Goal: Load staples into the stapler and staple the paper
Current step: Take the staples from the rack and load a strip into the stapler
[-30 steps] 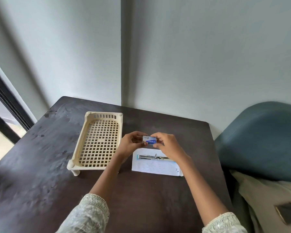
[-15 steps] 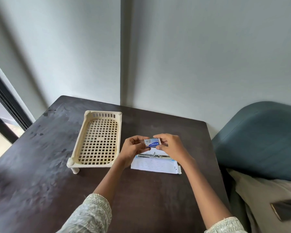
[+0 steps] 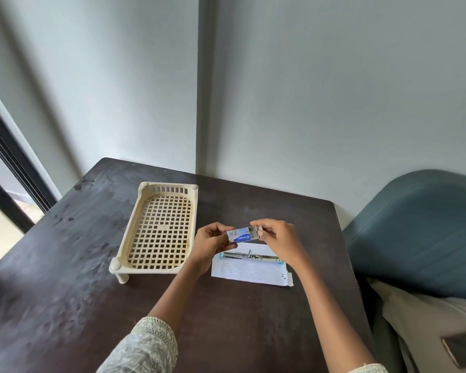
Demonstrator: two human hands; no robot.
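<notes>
On your far left, a cream slotted tray stands on short legs on the dark table. Just right of it, your left hand curls its fingers around the left end of a small staple box, thumb on top. The box is blue and white with a white brand word on the blue band; the letters are too small to read for certain. Its inner drawer is slid partly out on the right, grey staples showing, and your right hand pinches that end between thumb and fingertips. Both hands hold the box in the air above the paper, a white sheet printed with faint dashed rows. The stapler lies opened flat across the sheet's far edge, untouched. At far right, a teal chair.
</notes>
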